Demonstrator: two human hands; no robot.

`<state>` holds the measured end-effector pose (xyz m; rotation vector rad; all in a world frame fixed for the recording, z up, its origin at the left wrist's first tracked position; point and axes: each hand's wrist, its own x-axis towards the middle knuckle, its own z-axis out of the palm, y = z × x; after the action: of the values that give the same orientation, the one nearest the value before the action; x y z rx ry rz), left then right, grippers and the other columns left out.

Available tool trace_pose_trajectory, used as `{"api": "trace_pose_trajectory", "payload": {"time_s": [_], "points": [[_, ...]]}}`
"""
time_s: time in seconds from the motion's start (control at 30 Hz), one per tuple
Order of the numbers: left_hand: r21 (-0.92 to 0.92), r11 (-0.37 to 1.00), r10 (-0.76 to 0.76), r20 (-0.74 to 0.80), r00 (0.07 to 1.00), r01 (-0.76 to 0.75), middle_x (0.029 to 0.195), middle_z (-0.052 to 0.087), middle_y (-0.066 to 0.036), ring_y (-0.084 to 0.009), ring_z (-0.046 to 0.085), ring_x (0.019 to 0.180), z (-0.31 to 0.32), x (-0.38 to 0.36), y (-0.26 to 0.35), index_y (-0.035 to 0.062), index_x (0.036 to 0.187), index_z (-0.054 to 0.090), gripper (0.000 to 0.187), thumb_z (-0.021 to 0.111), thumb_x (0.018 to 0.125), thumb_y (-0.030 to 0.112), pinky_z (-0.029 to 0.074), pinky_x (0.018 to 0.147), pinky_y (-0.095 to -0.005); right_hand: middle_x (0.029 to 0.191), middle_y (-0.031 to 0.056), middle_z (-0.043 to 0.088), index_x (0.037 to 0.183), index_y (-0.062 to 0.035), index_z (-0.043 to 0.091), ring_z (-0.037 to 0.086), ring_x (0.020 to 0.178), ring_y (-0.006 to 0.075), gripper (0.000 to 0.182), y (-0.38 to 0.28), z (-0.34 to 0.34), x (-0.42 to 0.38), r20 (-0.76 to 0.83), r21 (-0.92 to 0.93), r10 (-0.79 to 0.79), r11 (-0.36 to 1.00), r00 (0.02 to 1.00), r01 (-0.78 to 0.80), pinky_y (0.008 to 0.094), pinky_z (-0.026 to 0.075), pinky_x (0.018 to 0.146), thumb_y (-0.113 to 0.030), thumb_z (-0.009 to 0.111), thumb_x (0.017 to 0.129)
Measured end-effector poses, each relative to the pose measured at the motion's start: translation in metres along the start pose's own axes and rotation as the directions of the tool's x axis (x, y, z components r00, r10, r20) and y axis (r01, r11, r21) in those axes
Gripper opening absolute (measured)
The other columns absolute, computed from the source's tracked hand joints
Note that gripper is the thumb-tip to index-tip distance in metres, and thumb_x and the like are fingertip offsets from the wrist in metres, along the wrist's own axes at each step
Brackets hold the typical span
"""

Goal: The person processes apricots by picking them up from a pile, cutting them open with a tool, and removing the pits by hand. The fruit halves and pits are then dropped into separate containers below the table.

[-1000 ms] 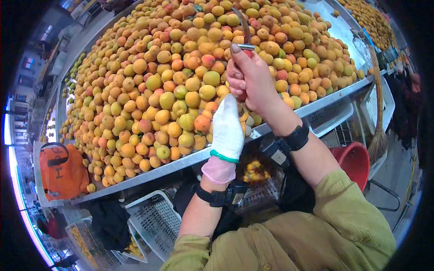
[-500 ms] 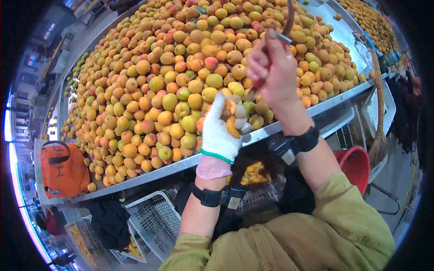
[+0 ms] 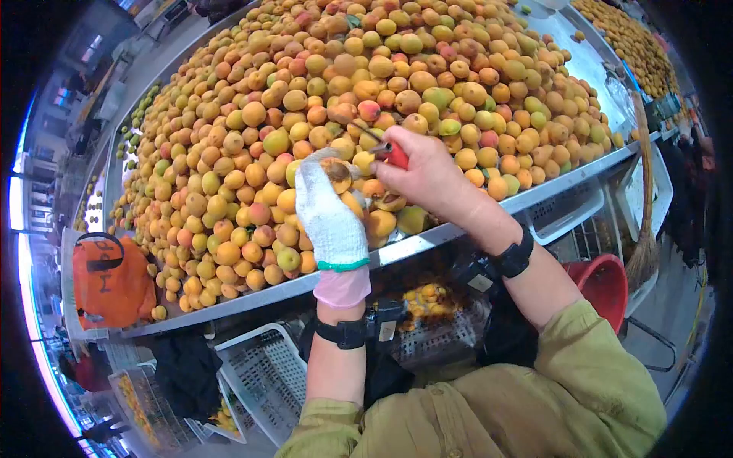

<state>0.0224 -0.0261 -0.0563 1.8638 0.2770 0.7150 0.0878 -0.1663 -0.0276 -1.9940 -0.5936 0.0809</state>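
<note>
A large heap of orange and yellow fruit lies on a metal table. My left hand, in a white glove with a green cuff, is closed around a cut fruit at the heap's near edge. My right hand is bare and grips a red-handled knife. The knife's blade points up and left, just above the gloved fingers; it is partly blurred.
An orange bag sits at the left end. Below the table edge are white crates and a crate with cut fruit. At the right stand a red bucket and a straw broom.
My right hand has moved down and left with the knife, close to my left hand. My left hand has shifted left and its grip on the fruit has turned.
</note>
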Motion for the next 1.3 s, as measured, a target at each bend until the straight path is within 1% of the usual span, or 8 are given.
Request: {"api": "trace_pose_trajectory", "payload": {"time_s": [0.2,0.63,0.7,0.9,0.97,1.1,1.17,1.3], "points": [[-0.173,0.979,-0.121,-0.071,0.990,0.107,0.106,0.061,-0.017,-0.0293,0.059,0.097,0.002,0.013,0.028,-0.0009,0.114,0.058,0.028,0.060,0.088,0.008,0.046,0.087,-0.0339,0.070,0.0156,0.057,0.090,-0.0010,0.056,0.059,0.066,0.0297,0.028,0.000,-0.005,0.004,-0.110,0.090,-0.038,0.995,0.993,0.048,0.0387,0.046,0.060,-0.026,0.067,0.082],[0.255,0.942,0.241,-0.068,0.968,-0.217,0.108,0.062,-0.010,-0.0212,0.059,0.099,-0.019,0.038,0.012,0.0008,0.108,0.063,0.023,0.064,0.086,0.009,0.045,0.090,-0.0305,0.073,0.0141,0.060,0.091,0.0007,0.058,0.057,0.066,0.0237,0.031,0.007,-0.043,0.008,-0.218,-0.007,-0.019,1.000,0.976,0.018,0.0356,0.046,0.062,-0.028,0.068,0.084],[-0.054,0.985,-0.164,-0.053,0.985,0.161,0.112,0.062,-0.011,-0.0190,0.059,0.102,-0.021,0.042,0.008,-0.0007,0.110,0.062,0.025,0.059,0.090,0.014,0.047,0.090,-0.0308,0.073,0.0141,0.060,0.090,0.0008,0.058,0.057,0.065,0.0238,0.031,0.005,-0.045,0.007,-0.217,-0.016,-0.015,1.000,0.976,0.012,0.0356,0.046,0.061,-0.028,0.068,0.084],[-0.228,0.962,-0.155,-0.011,0.988,0.149,0.106,0.062,-0.007,-0.0138,0.059,0.088,-0.026,0.040,0.010,0.0040,0.114,0.060,0.031,0.048,0.096,0.027,0.049,0.067,-0.0251,0.069,0.0132,0.058,0.088,0.0008,0.057,0.056,0.063,0.0224,0.031,0.002,-0.046,0.004,-0.213,0.011,-0.010,1.000,0.977,0.013,0.0353,0.045,0.060,-0.027,0.068,0.084],[-0.634,0.592,-0.485,0.213,0.849,0.497,0.101,0.062,-0.005,-0.0124,0.058,0.081,-0.034,0.044,-0.003,0.0047,0.113,0.059,0.033,0.048,0.096,0.030,0.047,0.060,-0.0252,0.069,0.0124,0.058,0.088,0.0007,0.057,0.055,0.062,0.0213,0.030,0.004,-0.043,0.003,-0.210,0.000,-0.031,1.000,0.977,0.031,0.0349,0.045,0.060,-0.027,0.068,0.084],[-0.689,0.491,-0.460,0.315,0.830,0.533,0.095,0.060,-0.004,-0.0126,0.054,0.073,-0.031,0.039,0.007,0.0065,0.116,0.057,0.033,0.048,0.096,0.030,0.045,0.056,-0.0255,0.068,0.0101,0.058,0.086,-0.0001,0.057,0.053,0.062,0.0183,0.029,-0.001,-0.028,0.000,-0.158,0.051,-0.039,0.998,0.987,0.048,0.0333,0.044,0.059,-0.027,0.067,0.084],[-0.760,0.106,-0.353,0.574,0.739,0.641,0.092,0.059,-0.004,-0.0127,0.050,0.066,-0.033,0.038,0.012,0.0068,0.120,0.054,0.034,0.049,0.095,0.030,0.040,0.050,-0.0243,0.068,0.0092,0.058,0.085,-0.0004,0.057,0.053,0.062,0.0177,0.029,-0.002,-0.027,0.000,-0.155,0.142,-0.075,0.985,0.985,0.098,0.0329,0.044,0.058,-0.028,0.067,0.084],[-0.616,-0.060,-0.023,0.788,0.616,0.786,0.094,0.058,-0.010,-0.0149,0.053,0.068,-0.027,0.020,0.017,0.0006,0.115,0.055,0.036,0.047,0.096,0.031,0.040,0.050,-0.0252,0.071,0.0089,0.059,0.089,-0.0009,0.061,0.053,0.063,0.0163,0.030,-0.002,-0.032,0.005,-0.113,0.244,0.062,0.969,0.992,-0.032,0.0324,0.044,0.060,-0.029,0.068,0.085]]}}
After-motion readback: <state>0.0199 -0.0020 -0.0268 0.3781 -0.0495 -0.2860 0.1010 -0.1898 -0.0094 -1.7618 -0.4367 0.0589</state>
